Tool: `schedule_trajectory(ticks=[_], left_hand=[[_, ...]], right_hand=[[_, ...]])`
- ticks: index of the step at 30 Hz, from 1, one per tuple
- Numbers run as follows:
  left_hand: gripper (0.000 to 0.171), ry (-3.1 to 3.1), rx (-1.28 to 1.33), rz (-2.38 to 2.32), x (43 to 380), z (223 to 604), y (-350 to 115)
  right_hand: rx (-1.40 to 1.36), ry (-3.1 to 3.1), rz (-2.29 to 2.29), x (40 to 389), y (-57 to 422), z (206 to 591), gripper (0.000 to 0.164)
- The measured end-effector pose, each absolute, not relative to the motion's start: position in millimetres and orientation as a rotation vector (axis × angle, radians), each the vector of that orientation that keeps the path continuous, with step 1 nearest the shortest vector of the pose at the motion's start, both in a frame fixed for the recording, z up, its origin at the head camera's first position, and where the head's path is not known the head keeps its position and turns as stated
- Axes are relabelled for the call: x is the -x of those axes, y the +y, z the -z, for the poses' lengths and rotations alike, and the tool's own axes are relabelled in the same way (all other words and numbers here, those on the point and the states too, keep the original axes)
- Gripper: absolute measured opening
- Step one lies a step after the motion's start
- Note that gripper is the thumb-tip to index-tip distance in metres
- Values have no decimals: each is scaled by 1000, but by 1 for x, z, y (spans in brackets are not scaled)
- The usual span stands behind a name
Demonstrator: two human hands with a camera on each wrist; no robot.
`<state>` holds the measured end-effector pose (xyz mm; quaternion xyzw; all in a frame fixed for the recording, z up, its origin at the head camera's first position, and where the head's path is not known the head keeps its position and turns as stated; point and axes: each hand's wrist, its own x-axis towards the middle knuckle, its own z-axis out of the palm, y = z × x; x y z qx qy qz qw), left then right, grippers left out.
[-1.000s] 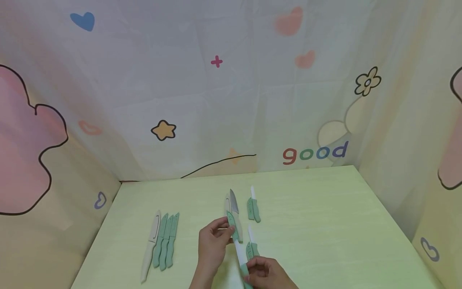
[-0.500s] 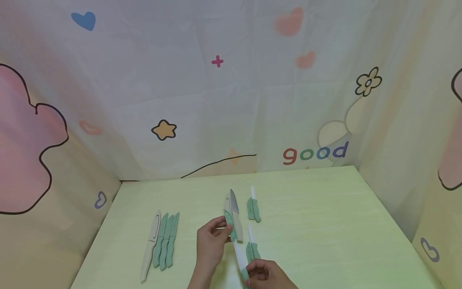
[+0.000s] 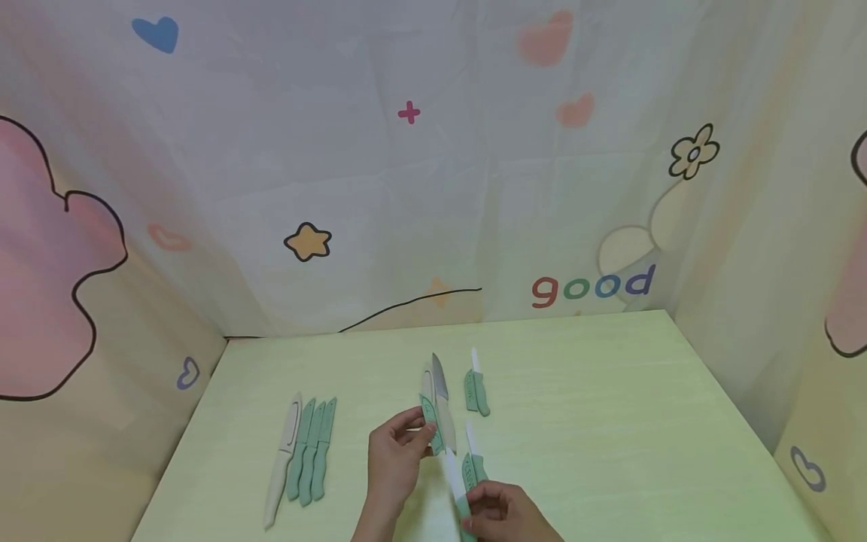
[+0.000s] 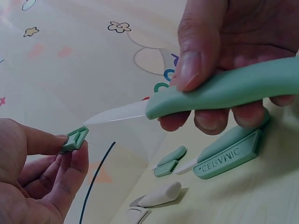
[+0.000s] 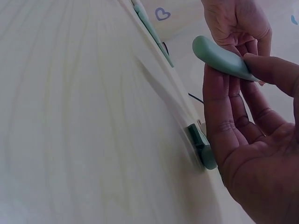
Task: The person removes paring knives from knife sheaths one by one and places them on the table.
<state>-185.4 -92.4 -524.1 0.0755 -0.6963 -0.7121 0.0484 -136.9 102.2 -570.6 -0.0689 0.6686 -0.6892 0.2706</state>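
Note:
My left hand (image 3: 396, 455) pinches a small green blade sheath (image 4: 74, 139) between thumb and fingers. In my right hand (image 3: 508, 513) is a paring knife (image 4: 201, 97), gripped by its green handle with the white blade pointing away toward the sheath. The blade's tip sits right at the sheath's end in the left wrist view, with nearly the whole blade bare. Both are held up over the table. Below them lies a cream-handled knife (image 3: 445, 425) with a bare metal blade, beside its pale sheath (image 3: 427, 379).
Two more green knives (image 3: 482, 395) (image 3: 480, 468) with bare white blades lie right of centre, each beside a green sheath (image 3: 470, 391). At the left, a sheathed cream knife (image 3: 276, 485) and three sheathed green knives (image 3: 310, 467) lie side by side. Printed curtains (image 3: 379, 188) surround the table (image 3: 609, 421).
My left hand and the sheath have shifted slightly left. The knife in my right hand dipped a little toward me, then came back up, its blade now at a slightly different angle to the sheath.

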Motion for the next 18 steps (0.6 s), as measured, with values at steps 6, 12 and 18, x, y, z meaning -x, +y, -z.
schedule_trajectory(ticks=[6, 12, 18], left_hand=[[26, -2123, -223, 2184, 183, 526, -93], [30, -2164, -212, 2207, 178, 527, -92], [31, -2215, -184, 2228, 175, 529, -90]], right_hand=[[215, 1732, 1924, 136, 105, 572, 22], [260, 1694, 1969, 137, 107, 574, 22], [224, 1681, 1982, 137, 106, 569, 26]])
